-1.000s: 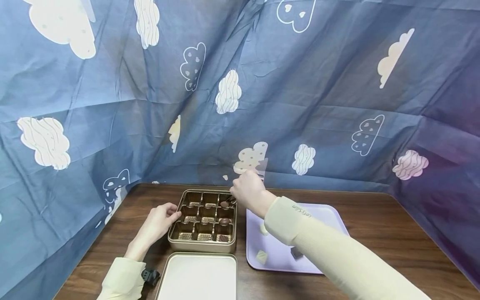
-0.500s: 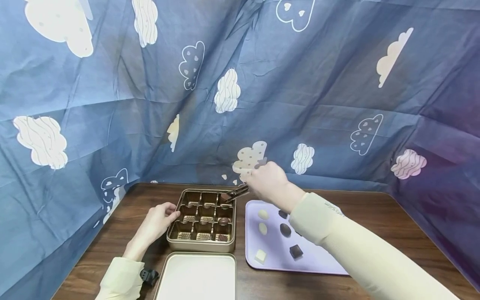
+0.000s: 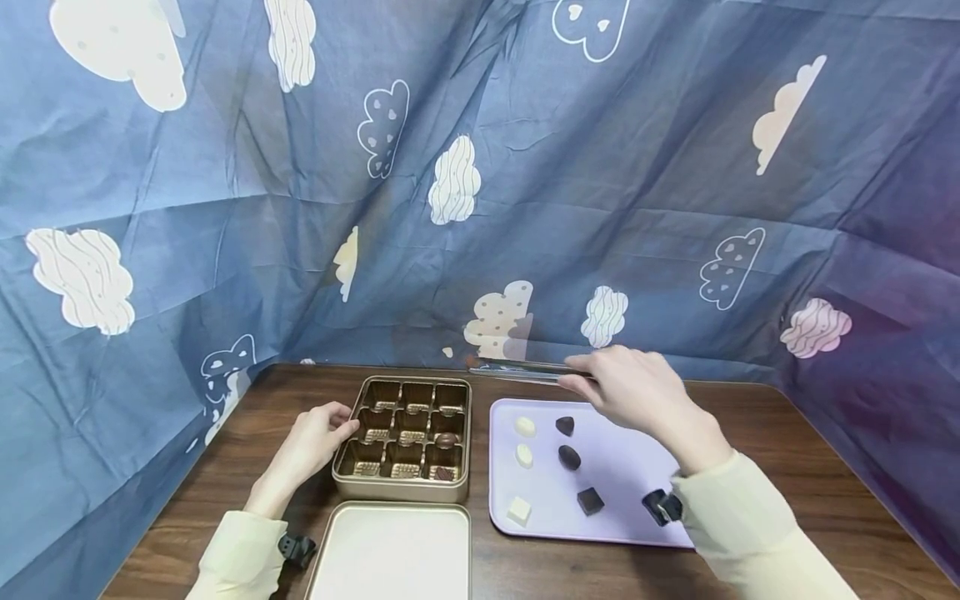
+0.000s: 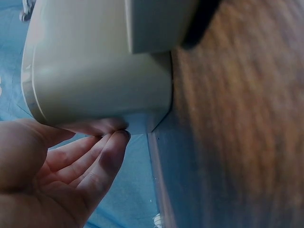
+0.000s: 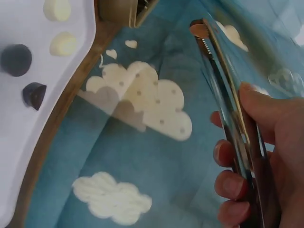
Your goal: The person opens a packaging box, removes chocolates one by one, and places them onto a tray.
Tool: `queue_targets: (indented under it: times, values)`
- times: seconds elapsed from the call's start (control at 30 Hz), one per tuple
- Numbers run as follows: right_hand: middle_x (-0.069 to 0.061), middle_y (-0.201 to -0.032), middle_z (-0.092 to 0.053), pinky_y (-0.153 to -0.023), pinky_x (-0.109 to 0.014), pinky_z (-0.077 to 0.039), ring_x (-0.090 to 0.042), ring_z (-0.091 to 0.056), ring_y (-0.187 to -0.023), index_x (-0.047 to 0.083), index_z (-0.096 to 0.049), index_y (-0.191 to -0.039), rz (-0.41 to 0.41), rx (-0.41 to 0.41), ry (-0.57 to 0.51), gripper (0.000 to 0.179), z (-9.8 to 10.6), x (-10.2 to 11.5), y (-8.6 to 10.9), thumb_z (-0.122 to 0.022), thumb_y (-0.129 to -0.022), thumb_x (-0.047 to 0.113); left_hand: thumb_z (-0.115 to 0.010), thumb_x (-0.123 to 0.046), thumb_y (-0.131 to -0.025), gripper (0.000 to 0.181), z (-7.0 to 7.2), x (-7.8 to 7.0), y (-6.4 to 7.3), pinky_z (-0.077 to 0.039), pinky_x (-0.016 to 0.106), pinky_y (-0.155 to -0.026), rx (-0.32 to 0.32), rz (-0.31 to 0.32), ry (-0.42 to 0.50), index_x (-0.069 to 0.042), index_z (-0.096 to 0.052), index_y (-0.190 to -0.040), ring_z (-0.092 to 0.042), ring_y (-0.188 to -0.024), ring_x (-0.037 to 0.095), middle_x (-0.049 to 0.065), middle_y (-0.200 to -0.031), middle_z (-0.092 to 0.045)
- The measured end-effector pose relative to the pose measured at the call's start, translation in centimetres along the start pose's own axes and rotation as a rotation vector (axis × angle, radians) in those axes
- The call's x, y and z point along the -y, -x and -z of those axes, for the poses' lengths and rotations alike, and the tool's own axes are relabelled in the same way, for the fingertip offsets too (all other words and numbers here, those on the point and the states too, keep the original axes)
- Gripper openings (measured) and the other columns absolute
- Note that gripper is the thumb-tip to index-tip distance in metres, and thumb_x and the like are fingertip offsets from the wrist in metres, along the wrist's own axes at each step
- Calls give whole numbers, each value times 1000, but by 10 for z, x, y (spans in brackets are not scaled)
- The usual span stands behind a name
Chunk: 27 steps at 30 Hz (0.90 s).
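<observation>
My right hand [image 3: 633, 387] grips metal tongs [image 3: 525, 368] above the far edge of the lilac tray. The tong tips pinch a small brown chocolate [image 5: 200, 30], also visible in the head view just beyond the tin's far right corner. At the left side of the gold tin [image 3: 397, 489], my left hand [image 3: 315, 442] rests its fingertips against the wall, fingers loosely bent. Inside the tin is a gold divider with several compartments. One brown chocolate [image 3: 446, 440] sits in the middle right compartment and another chocolate [image 3: 443, 473] in the near right one.
The lilac tray [image 3: 630, 475] on the right carries white chocolates [image 3: 524, 456] in one column and dark chocolates [image 3: 569, 457] in another. A pale tin lid [image 3: 393, 550] lies in front of the tin. Blue cloud-patterned cloth [image 3: 420, 275] hangs behind the wooden table [image 3: 795, 500].
The right hand has lifted the tongs and chocolate out of the tin's far right compartment and moved right and up. More of the tray is uncovered. The left hand has stayed put.
</observation>
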State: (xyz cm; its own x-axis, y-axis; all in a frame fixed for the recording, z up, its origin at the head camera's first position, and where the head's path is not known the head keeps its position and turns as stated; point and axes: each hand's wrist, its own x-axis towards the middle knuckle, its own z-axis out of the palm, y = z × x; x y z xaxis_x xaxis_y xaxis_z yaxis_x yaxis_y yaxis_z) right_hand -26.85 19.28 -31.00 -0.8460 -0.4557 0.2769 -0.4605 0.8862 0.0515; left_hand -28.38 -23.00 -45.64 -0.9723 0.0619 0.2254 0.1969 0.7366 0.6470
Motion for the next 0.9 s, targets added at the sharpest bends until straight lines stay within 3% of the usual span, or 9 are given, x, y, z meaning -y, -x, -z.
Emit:
queue_targets:
  times: [0.17,0.43,0.67,0.9]
  values:
    - [-4,-111,-71,-63,-60,-49,-32,-66,-100,22,-70,-121,-114,-27,-68,41,-3,-19,40,-55,-96,51,-66,-14,-92,21,0,2,0,-53,47,-78,-2,7,-7,4,-66,-103,-69,-81,25,11,-92,-71]
    - [-10,-109,-71,-58,-63,-46,-36,-65,-99,19,-72,-118,-276,44,-142,50,-18,-51,101,-52,-95,59,-66,-14,-92,21,0,1,-1,-53,46,-79,4,6,-5,4,-66,-103,-69,-82,25,13,-95,-71]
    - [-16,-111,-69,-58,-67,-42,-47,-61,-103,14,-69,-122,-384,117,-173,56,-23,-79,129,-48,-96,59,-67,-14,-92,20,-1,2,-4,-53,46,-78,2,-5,-4,3,-67,-103,-68,-82,25,13,-95,-71]
    - [-19,-111,-68,-53,-61,-43,-49,-61,-102,11,-69,-121,-424,176,-196,56,-33,-106,145,-48,-97,57,-67,-14,-92,20,0,1,-1,-53,46,-78,5,11,4,3,-66,-103,-68,-81,24,11,-93,-70]
